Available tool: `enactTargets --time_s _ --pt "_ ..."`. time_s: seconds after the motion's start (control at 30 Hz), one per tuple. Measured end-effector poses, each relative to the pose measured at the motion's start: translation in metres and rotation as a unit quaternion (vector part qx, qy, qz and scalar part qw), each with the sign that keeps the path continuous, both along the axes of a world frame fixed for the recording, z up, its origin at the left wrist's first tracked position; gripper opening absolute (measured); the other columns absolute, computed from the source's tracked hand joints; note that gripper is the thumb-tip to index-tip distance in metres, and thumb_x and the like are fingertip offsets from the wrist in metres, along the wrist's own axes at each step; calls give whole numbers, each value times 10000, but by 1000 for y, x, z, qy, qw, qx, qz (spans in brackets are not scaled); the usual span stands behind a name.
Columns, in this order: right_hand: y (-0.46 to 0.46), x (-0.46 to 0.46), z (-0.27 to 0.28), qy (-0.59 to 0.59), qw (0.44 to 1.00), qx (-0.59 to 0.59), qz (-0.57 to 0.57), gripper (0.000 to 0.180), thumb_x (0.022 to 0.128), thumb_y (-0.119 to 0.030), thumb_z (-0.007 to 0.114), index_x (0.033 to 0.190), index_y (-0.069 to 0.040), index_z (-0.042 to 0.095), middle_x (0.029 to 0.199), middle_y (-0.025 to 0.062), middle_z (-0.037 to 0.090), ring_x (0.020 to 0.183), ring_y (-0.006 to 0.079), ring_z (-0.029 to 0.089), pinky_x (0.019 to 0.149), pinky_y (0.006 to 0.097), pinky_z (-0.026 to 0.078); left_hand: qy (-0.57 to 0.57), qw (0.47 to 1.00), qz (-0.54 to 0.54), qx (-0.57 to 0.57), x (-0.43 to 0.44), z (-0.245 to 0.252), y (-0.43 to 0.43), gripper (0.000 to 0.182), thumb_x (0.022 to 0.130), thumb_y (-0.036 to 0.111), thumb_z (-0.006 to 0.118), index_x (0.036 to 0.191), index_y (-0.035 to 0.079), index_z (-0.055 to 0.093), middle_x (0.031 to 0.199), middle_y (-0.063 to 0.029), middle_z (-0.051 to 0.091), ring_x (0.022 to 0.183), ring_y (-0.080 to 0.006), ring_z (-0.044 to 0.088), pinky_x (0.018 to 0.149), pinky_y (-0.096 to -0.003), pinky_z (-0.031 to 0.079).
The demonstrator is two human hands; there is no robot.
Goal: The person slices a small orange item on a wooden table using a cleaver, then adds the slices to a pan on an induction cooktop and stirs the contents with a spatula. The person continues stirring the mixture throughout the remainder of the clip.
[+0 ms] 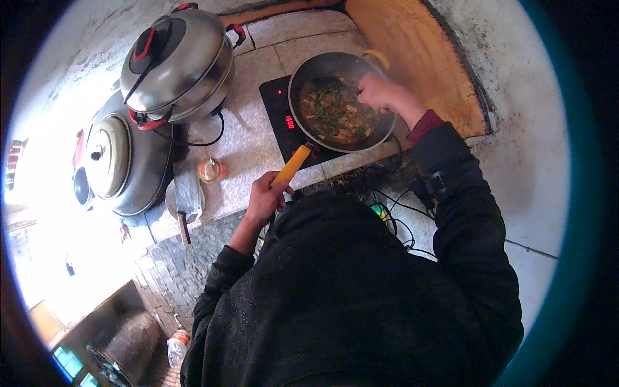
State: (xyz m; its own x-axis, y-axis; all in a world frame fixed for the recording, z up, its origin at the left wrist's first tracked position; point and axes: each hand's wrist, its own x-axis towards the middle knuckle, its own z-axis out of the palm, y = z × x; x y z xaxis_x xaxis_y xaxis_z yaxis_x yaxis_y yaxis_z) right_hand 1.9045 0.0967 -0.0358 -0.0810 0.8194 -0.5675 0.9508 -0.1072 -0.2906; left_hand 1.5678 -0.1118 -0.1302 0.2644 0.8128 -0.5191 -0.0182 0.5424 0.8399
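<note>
My left hand [265, 198] grips the yellow handle [293, 164] of a dark frying pan [333, 63]. The pan sits on a black induction cooker [274, 104] with a lit red display. Inside it, chopped green and pale pieces of food [333, 113] lie in a brownish sauce, and steam blurs the far side. Over the pan's right part is my right hand [382, 94], its fingers curled; whether it holds a utensil is hidden. A second yellow handle [377, 58] shows at the pan's far rim.
Left on the tiled counter [251, 96] stand a large lidded steel pot [179, 63] and a big wok with a lid [109, 155]. Nearer me, a cleaver [187, 188] rests across a bowl [170, 198], beside a small jar [211, 170]. Black cables [399, 227] hang below the counter's right edge.
</note>
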Motion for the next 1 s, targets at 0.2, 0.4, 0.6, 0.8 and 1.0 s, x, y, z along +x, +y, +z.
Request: enactTargets --time_s 0.2,0.4,0.6,0.8,1.0 --pt "-6 20 1 -51 992 52 107 208 799 -70 579 691 69 690 626 235 671 509 327 676 499 476 515 1 1000 6 -9 1 -3 -2 303 1016 156 613 1251 -36 609 850 -88 720 515 -82 558 448 -232 442" --pt "-26 37 31 -37 996 73 -43 208 828 -91 569 760 58 696 628 213 655 485 313 655 443 453 484 -1 1000 6 -11 1 -5 -2 304 1019 152 605 1259 -36 607 850 -92 723 514 -85 561 449 -232 445" --pt "-49 59 20 86 990 -5 -112 192 859 -93 608 715 35 613 551 118 563 431 237 577 383 401 427 9 1000 3 -2 2 -7 -1 298 1022 146 594 1255 -39 606 849 -95 726 501 -90 565 445 -235 453" --pt "-69 80 18 134 963 0 -235 200 957 -132 636 807 -5 596 584 24 491 443 132 482 362 315 352 10 1000 5 6 1 -8 -1 294 1025 148 589 1247 -43 607 847 -95 727 506 -88 566 443 -236 453" --pt "-93 93 32 181 946 -63 -262 119 957 -150 650 973 -32 654 650 16 527 467 110 484 377 293 334 4 1000 10 -3 3 -5 -3 302 1023 159 601 1249 -41 610 848 -91 724 511 -81 559 449 -230 455"
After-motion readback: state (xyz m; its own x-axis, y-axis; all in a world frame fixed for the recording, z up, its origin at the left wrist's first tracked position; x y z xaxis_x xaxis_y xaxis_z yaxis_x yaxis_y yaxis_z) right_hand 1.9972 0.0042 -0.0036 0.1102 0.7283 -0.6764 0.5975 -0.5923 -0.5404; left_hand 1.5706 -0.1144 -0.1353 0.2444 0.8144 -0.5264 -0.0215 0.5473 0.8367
